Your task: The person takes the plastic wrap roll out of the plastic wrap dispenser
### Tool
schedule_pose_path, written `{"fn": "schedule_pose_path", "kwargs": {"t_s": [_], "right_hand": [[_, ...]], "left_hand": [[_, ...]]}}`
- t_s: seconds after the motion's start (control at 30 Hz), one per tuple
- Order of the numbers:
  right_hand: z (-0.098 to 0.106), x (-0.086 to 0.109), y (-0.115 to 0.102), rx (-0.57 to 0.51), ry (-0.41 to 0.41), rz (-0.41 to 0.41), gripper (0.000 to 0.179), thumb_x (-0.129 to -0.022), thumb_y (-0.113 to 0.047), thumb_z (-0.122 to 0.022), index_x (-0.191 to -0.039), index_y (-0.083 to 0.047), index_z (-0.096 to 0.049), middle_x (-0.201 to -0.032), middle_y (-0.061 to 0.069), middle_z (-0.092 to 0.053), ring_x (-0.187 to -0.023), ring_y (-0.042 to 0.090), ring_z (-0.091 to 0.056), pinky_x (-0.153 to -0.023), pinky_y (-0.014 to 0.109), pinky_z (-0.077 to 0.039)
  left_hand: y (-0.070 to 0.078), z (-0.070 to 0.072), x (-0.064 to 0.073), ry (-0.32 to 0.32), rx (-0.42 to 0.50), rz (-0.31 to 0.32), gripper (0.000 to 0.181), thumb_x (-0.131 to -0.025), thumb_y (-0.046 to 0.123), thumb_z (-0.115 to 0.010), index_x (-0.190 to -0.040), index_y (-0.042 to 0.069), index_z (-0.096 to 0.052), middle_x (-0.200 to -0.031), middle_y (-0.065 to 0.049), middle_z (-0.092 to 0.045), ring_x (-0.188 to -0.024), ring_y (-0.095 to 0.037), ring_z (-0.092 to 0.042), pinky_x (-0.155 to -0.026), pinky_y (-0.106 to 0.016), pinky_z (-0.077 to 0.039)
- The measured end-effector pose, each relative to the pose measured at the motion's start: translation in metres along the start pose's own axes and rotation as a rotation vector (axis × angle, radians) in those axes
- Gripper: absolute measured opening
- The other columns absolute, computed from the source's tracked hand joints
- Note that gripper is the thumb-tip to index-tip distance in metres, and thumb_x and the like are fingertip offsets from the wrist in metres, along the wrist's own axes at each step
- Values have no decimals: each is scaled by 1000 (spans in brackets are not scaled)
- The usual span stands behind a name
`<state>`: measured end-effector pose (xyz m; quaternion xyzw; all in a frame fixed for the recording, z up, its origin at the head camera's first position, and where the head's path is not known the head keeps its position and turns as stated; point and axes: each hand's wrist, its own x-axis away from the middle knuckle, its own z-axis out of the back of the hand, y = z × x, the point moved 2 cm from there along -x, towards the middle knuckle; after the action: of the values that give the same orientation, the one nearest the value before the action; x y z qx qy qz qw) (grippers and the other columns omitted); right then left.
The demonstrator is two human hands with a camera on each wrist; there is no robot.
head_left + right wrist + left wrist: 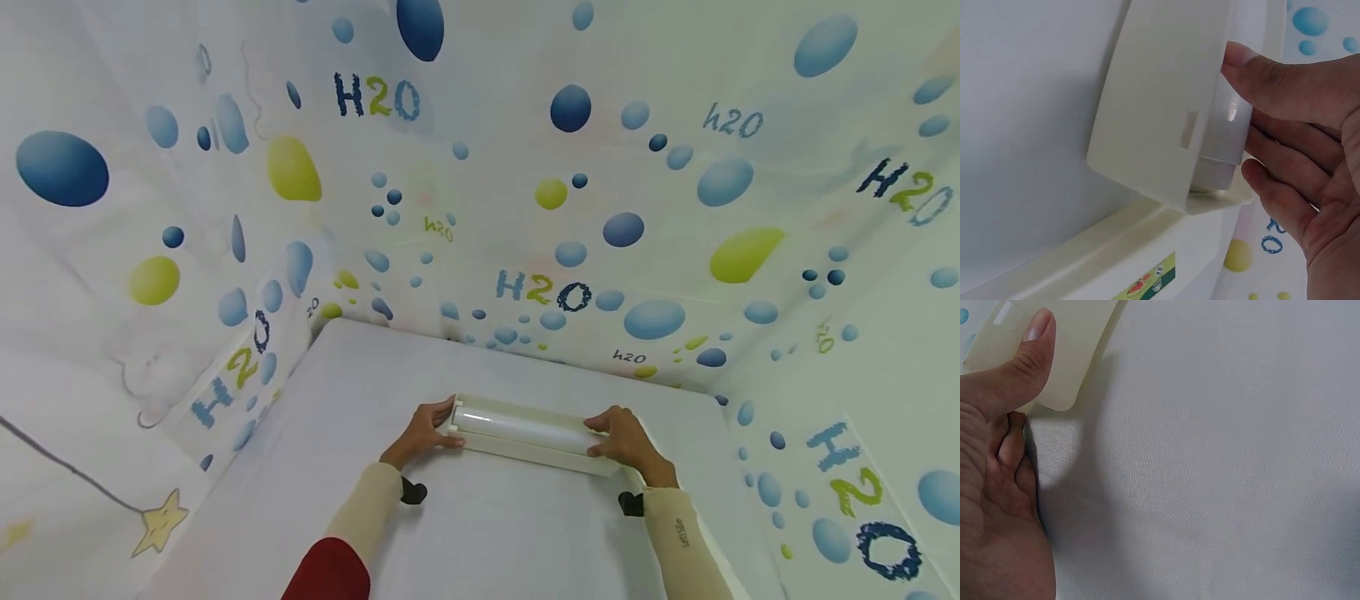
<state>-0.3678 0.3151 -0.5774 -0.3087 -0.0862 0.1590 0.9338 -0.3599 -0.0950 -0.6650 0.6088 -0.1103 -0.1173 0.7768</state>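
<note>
Bubbles in blue and green, plus "H2O" in big rough letters, cover the sheeting (495, 192) round three sides of our white counter (517, 533). At five o'clock from the middle of the head view lies our case (517, 450), cream and long, with a shiny white roll (517, 423) in it.

We grip the case at its nine o'clock end with our left hand (422, 433), thumb on the near wall and fingers bent round the corner; spread like that, they probably keep the case from sliding or tipping. At about four o'clock on it, our right hand (628, 437) pinches the roll, thumb on the near side and bent fingers on the far side, the gap just as wide as the roll. Holding it near its end likely gives us control of the roll apart from the case.

Beyond that end, at seven o'clock in the right wrist view, we see another cream piece (1097, 262). Its green and yellow label (1147, 278) shows something red, but we can make out no brand. Smaller "h2o" prints dot the sheeting, and dark marking (682, 532) on our right sleeve (678, 558) is too small to read.
</note>
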Motion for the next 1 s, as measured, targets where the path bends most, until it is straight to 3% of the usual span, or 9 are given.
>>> {"fn": "schedule_pose_path", "kwargs": {"t_s": [0.17,0.43,0.7,1.0], "right_hand": [[-5,-2,-2,89,-18,7,51,-73,-2,-100,-119,5,-81,-118,21,-82,-112,41,-79,-97,55,-67],[-14,-3,-7,227,-50,100,44,-76,2,-94,-118,7,-81,-113,20,-81,-101,41,-73,-95,59,-64],[-20,-14,-11,289,-64,75,38,-75,3,-94,-111,6,-84,-106,16,-81,-91,30,-68,-91,56,-63],[-25,-23,-9,349,-80,43,40,-75,-6,-99,-110,7,-83,-100,13,-78,-88,26,-66,-89,54,-64]], "left_hand": [[1,-1,-1,-1,-9,28,99,-85,0,-92,-164,-12,-32,-172,-28,-33,-161,-48,-36,-133,-54,-35],[1,-1,0,-12,-28,23,98,-86,1,-92,-164,-12,-34,-172,-28,-34,-160,-49,-37,-132,-56,-36],[1,1,0,-5,-28,-7,99,-85,0,-93,-163,-13,-34,-171,-30,-35,-160,-49,-37,-132,-55,-36],[2,0,-1,1,-35,14,100,-85,3,-93,-165,-9,-34,-173,-25,-36,-161,-46,-37,-133,-54,-36]]}}
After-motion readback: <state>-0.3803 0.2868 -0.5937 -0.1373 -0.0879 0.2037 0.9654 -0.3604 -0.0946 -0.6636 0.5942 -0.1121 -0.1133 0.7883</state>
